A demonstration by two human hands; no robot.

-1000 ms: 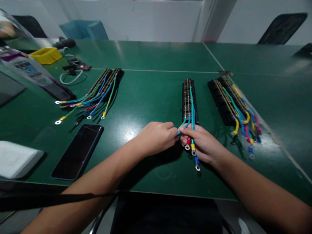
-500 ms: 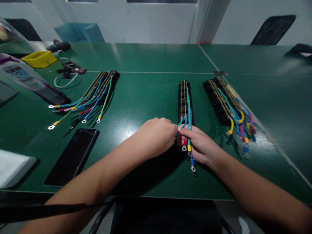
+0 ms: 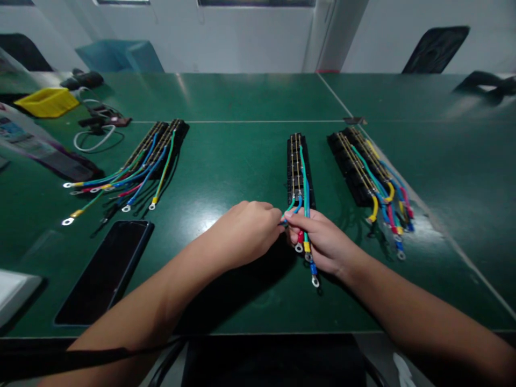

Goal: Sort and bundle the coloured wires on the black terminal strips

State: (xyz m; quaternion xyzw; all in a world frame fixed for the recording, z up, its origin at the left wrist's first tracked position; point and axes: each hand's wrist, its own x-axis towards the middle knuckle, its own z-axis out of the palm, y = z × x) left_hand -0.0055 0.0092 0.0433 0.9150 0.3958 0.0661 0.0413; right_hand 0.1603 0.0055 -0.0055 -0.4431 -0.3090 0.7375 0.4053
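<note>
A black terminal strip [image 3: 297, 166] lies lengthwise at the middle of the green table [image 3: 242, 97], with green and blue wires running down from it. My right hand [image 3: 324, 242] is closed round a bundle of coloured wires [image 3: 306, 252] whose ring lugs stick out below the fingers. Just left of it, my left hand [image 3: 245, 231] is curled, its fingertips pinching a blue-green wire at the strip's near end. The two hands touch at the fingertips.
A second terminal strip with wires [image 3: 371, 172] lies to the right and a third [image 3: 141, 156] to the left. A dark phone [image 3: 107, 269] lies near left. Farther left are a yellow tray [image 3: 46, 101], a white cable [image 3: 94, 141] and a white pad [image 3: 14, 290].
The view has shifted, so everything sits slightly further left and lower. Both hands stay together at the strip's near end with the same grip on the wires.
</note>
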